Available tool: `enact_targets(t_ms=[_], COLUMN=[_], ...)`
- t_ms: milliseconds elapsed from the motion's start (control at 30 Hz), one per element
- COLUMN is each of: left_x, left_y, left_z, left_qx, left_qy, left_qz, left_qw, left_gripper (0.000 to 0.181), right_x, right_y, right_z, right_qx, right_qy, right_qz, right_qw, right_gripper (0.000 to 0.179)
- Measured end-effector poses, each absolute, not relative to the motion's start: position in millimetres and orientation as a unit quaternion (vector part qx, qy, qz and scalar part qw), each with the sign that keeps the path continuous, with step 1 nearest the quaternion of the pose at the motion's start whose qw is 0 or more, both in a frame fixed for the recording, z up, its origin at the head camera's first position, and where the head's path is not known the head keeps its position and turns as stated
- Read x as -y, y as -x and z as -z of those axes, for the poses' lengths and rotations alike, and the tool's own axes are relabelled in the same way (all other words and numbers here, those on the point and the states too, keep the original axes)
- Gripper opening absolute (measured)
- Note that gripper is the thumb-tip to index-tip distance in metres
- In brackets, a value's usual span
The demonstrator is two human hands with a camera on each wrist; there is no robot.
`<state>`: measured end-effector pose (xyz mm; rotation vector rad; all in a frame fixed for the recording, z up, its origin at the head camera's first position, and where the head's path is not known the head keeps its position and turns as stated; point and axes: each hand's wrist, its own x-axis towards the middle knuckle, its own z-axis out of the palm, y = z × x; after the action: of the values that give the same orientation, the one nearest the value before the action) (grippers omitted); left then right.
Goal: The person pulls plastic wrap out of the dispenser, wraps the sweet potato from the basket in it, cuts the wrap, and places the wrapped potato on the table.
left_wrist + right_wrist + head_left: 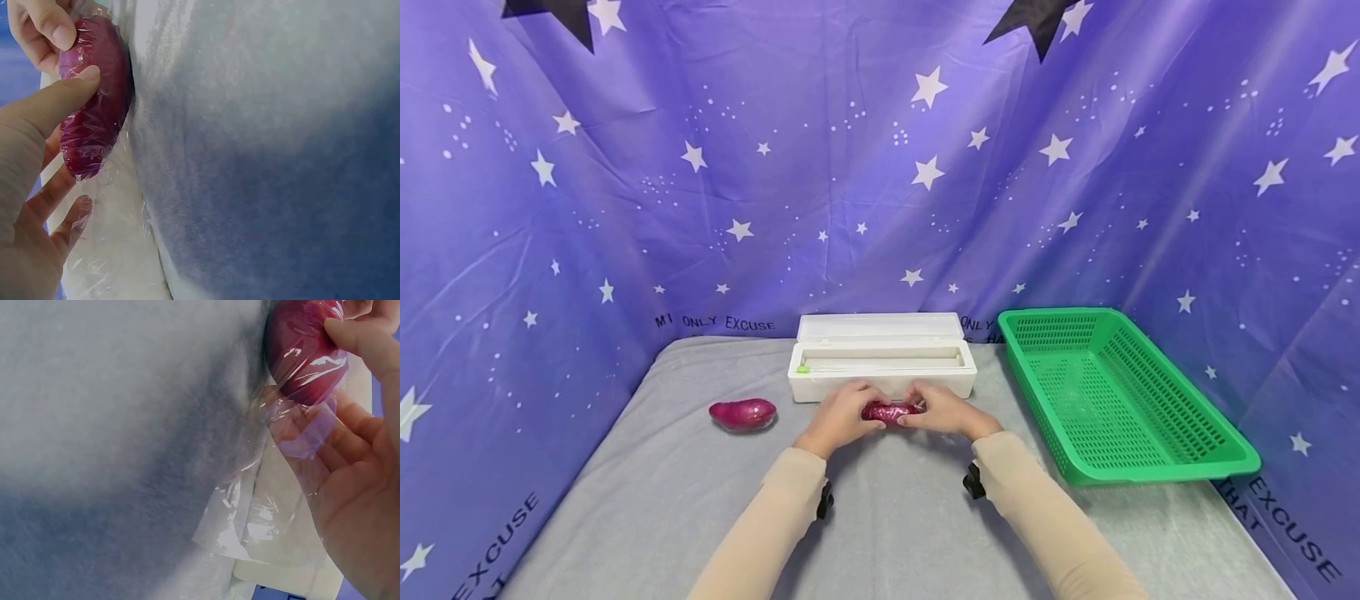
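Observation:
A reddish-purple sweet potato (891,412) lies in clear cling film (234,519), close against the front of the white cling film box (880,387). My left hand (844,414) holds one end, its thumb (75,94) on the near side and its fingers behind. At the other end my right hand (946,410) grips it between thumb and fingers. Loose film trails past both ends in the wrist views. A second sweet potato (743,414), with a shiny surface, rests on the table to the left.
The box's lid (880,326) stands open at the back, and a green slider (802,369) sits on its left front. A green perforated basket (1056,417) takes up the right side. Star-patterned purple cloth (820,167) hangs round the grey-covered table (895,533).

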<state>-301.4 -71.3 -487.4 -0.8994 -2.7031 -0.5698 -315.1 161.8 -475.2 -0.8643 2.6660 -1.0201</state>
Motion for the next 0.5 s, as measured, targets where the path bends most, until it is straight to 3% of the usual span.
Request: enact_targets(t_ms=[300,500], left_x=[70.8,70.5], left_y=[307.9,311.4], left_z=[490.1,490.0], left_qx=[0.93,0.932], left_qy=[0.286,0.28], left_qz=[0.209,0.21], left_qw=[0.098,0.096], left_gripper=[0.039,0.04], right_x=[-163.1,-171.3], right_y=[316.9,317.9], right_z=[480.3,477.3], right_qx=[-0.894,-0.9], right_qy=[0.286,0.28], right_qz=[0.341,0.328], right_qw=[0.055,0.063], right_gripper=[0.032,0.041])
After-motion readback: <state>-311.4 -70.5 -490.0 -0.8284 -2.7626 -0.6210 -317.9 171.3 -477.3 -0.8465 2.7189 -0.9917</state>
